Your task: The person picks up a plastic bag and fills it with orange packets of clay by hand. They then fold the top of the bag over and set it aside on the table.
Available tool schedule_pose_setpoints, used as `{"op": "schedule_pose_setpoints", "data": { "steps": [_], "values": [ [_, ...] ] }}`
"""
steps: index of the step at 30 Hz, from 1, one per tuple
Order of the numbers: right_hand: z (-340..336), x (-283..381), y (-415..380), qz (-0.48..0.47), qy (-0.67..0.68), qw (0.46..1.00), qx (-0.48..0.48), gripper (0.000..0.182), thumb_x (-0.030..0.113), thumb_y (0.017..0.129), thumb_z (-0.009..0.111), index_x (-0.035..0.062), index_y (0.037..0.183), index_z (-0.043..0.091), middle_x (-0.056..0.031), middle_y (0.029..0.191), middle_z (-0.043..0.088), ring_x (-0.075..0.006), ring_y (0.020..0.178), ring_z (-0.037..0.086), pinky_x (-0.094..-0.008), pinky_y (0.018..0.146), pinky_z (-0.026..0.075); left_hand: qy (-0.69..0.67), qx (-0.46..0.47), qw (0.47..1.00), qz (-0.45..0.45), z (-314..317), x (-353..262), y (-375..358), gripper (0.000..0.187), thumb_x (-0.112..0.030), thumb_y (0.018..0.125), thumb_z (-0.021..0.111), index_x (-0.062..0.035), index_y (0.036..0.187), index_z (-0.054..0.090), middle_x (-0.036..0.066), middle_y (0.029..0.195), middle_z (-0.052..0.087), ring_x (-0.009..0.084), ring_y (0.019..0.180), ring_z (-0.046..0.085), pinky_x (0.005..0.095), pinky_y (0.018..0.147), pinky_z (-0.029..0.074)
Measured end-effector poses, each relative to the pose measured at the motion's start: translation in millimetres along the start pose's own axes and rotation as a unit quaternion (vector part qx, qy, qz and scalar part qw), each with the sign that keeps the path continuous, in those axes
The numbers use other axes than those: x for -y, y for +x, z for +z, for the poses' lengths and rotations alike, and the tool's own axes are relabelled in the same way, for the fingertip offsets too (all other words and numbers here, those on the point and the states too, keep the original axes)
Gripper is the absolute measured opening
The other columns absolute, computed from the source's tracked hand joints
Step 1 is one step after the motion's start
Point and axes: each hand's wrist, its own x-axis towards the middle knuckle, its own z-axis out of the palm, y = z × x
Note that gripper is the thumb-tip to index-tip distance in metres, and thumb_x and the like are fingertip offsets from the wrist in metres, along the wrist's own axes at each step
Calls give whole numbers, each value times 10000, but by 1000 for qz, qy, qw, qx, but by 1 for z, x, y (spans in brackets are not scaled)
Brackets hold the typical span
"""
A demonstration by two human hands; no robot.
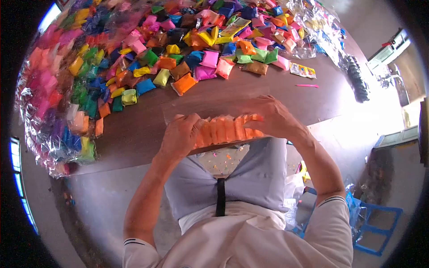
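A row of several small orange packets stands side by side at the table's front edge, and clear plastic seems to lie around it. My left hand is closed on the row's left end, with the thumb and fingers curled in. At the right end my right hand bends over the packets, its fingertips pressed on them. Part of the row is hidden under both hands. Just beyond my hands, a sheet of clear plastic film appears to lie flat on the brown tabletop.
A large heap of colourful small packets covers the table's far and left side, with clear plastic bags among it. A pink pen-like stick and a printed yellow sachet lie at the right. A blue frame stands on the floor.
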Motion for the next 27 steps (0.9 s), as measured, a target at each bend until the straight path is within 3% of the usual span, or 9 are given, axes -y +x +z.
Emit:
{"op": "schedule_pose_setpoints", "data": {
  "steps": [2,8,17,23,27],
  "values": [
    [-8,-2,-9,27,-11,999,20,227,136,773,703,49,981,681,-97,978,641,-301,927,584,-406,861,466,-4,4,1000,-4,1,1,1,221,-228,942,488,-34,916,589,174,860,629,387,864,583,478,762,459],
    [-2,-12,-25,6,-86,990,-108,207,136,759,712,48,944,680,-77,951,625,-264,902,578,-379,807,488,-6,-17,1000,-11,1,-5,0,250,-252,961,487,-39,851,556,172,787,610,396,818,565,481,733,449],
    [5,-18,-36,-3,-115,988,-102,170,69,746,651,52,915,640,-77,922,611,-265,912,575,-363,774,500,-1,-45,999,29,1,-4,0,259,-250,958,503,-40,811,537,156,723,594,375,773,571,460,717,447],
    [8,-25,-29,26,-55,991,-117,158,80,861,599,21,1007,612,-111,879,632,-293,833,599,-387,745,502,-5,-56,998,40,1,-2,1,250,-240,949,523,-39,801,537,151,696,581,372,735,571,448,710,446],
    [6,-27,-24,22,-11,994,-110,171,86,875,587,21,1028,625,-125,884,643,-311,838,609,-394,744,502,5,-59,996,69,4,4,0,229,-226,942,537,-42,806,544,145,699,588,365,724,572,439,709,446]
  ]
}}
